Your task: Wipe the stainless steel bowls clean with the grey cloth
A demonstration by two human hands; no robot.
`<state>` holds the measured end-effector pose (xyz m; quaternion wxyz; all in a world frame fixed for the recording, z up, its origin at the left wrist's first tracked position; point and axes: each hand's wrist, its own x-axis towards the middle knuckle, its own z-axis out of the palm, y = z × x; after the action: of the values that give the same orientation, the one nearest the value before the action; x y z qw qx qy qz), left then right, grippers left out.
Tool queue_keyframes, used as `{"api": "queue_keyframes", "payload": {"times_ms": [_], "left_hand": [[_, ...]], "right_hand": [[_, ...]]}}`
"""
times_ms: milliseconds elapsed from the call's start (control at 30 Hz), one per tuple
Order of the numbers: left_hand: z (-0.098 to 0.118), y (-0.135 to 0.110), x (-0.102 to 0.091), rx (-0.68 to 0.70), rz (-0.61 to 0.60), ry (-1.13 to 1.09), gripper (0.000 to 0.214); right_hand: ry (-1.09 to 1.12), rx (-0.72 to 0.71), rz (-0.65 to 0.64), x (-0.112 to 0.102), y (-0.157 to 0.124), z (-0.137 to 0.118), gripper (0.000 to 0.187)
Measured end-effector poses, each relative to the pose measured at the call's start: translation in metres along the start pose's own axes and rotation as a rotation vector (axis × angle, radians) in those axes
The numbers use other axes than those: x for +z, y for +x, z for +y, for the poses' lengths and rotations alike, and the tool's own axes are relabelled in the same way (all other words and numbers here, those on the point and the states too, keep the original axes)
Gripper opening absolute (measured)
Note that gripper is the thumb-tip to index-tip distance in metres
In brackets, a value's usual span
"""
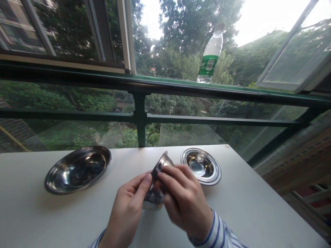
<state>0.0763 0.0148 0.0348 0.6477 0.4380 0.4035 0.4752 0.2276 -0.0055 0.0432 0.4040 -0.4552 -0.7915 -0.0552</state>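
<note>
In the middle, above the white table (248, 210), I hold a small shiny stainless steel bowl (155, 195) tilted on its side, its flared rim pointing up and away. My left hand (129, 203) pinches its left edge, thumb on top. My right hand (184, 196) is closed over the bowl's right side, with curled fingertips against the metal; these fingers hide much of it. Just beyond my right hand sits a round steel dish with a wide rim (217, 172); it could be more than one, nested. To the left lies a larger oval steel dish (77, 170).
A dark green railing (139, 120) with glass panels runs along the table's far edge. On its top ledge stands a clear plastic bottle with a green label (209, 63). Open window frames (126, 38) and trees are behind. The table's right edge slants toward me.
</note>
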Motion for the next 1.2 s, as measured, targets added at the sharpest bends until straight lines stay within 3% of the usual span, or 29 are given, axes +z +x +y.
{"api": "queue_keyframes", "payload": {"times_ms": [100, 233, 400, 567, 733, 900, 1067, 1200], "left_hand": [[0.001, 0.0, 0.0, 0.002, 0.0, -0.007, 0.032], [0.001, -0.002, 0.001, -0.032, -0.029, -0.003, 0.032], [0.001, -0.002, 0.0, 0.004, -0.004, 0.001, 0.027], [-0.001, -0.001, 0.002, -0.027, -0.02, 0.008, 0.032], [0.0, 0.001, 0.001, -0.013, 0.006, -0.016, 0.029], [0.0, 0.0, 0.003, -0.03, -0.018, -0.022, 0.033], [-0.001, 0.001, 0.004, -0.024, 0.042, -0.099, 0.034], [0.001, 0.002, 0.004, -0.01, 0.039, -0.167, 0.032]], "right_hand": [[-0.003, -0.033, -0.008, 0.0, 0.0, 0.0, 0.033], [-0.01, 0.124, 0.053, -0.003, 0.002, 0.007, 0.034], [-0.021, -0.072, -0.054, -0.002, 0.001, -0.001, 0.034], [-0.03, 0.048, 0.011, 0.001, 0.001, 0.004, 0.036], [-0.042, -0.077, -0.112, 0.001, -0.001, 0.002, 0.04], [-0.04, 0.018, -0.009, 0.002, -0.001, 0.005, 0.039], [-0.087, -0.064, -0.109, 0.003, -0.002, -0.001, 0.048], [-0.097, -0.05, -0.156, 0.004, -0.004, -0.009, 0.055]]}}
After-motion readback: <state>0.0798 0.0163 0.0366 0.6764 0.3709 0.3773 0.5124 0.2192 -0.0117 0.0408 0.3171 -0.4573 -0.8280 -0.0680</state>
